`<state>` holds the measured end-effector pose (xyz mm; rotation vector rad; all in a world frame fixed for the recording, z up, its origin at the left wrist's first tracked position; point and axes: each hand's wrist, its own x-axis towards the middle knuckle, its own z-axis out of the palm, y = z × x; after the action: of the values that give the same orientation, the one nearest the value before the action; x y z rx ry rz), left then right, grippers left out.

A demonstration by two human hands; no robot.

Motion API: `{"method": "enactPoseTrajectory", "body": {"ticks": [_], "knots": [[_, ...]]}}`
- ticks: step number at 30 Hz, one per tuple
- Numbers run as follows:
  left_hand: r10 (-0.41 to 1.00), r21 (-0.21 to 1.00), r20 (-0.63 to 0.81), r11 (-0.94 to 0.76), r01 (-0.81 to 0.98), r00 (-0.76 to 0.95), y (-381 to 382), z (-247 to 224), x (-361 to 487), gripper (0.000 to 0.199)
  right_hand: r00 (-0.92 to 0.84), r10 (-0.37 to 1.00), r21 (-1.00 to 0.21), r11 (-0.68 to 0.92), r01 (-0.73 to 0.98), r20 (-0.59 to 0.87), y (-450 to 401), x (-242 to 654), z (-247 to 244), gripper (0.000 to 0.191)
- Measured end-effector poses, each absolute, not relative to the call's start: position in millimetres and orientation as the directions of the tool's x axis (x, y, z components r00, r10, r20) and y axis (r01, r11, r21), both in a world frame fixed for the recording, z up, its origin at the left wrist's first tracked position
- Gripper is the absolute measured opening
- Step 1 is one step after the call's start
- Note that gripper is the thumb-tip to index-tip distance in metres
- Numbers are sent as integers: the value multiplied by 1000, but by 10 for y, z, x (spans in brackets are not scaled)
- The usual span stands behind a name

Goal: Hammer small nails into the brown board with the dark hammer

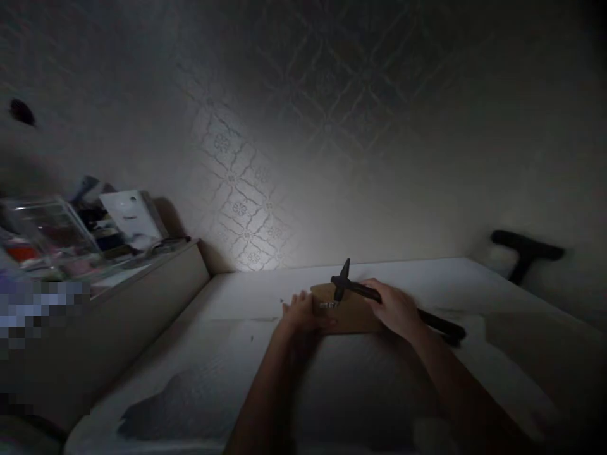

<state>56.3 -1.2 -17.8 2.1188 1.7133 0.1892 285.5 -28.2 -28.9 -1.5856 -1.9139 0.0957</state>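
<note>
From my remote view through the head camera, I counted two bare hands, one hammer [364, 289] and one brown board [358, 317] on one white table [246, 294]. My right hand [397, 311] was closed around the hammer's handle, with the rest of the handle sticking out behind it. The hammer's single head stood over the board's far left part, just beside one row of small pale pieces [328, 305], too blurred for me to count; I could not tell whether it touched them. My left hand [300, 313] lay at the board's left end, fingers partly curled, thumb across the top face; I could not tell whether it gripped the edge. Two dark specks [251, 339] lay left of that hand. On one cabinet [164, 287] to the left I made out one white box [129, 218] and one clear case [54, 230] among blurred clutter. One black T-shaped object [527, 248] stood at the right.
</note>
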Motion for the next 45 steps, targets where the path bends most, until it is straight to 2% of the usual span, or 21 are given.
{"method": "enactPoseTrajectory", "body": {"ticks": [5, 12, 32, 45], "knots": [[959, 366, -153, -170, 915, 239, -16, -171, 565, 88, -79, 903, -431, 278, 858, 423, -268, 2863, -308, 38], [950, 215, -201, -195, 957, 239, -30, -137, 575, 90, -86, 891, -437, 301, 847, 447, -238, 2880, -358, 35], [953, 229, -189, -192, 954, 237, -29, -154, 568, 94, -78, 917, -441, 262, 859, 392, -218, 2885, -352, 36], [955, 249, -174, -195, 949, 242, -26, -156, 564, 89, -66, 902, -427, 265, 865, 427, -231, 2882, -359, 36]]}}
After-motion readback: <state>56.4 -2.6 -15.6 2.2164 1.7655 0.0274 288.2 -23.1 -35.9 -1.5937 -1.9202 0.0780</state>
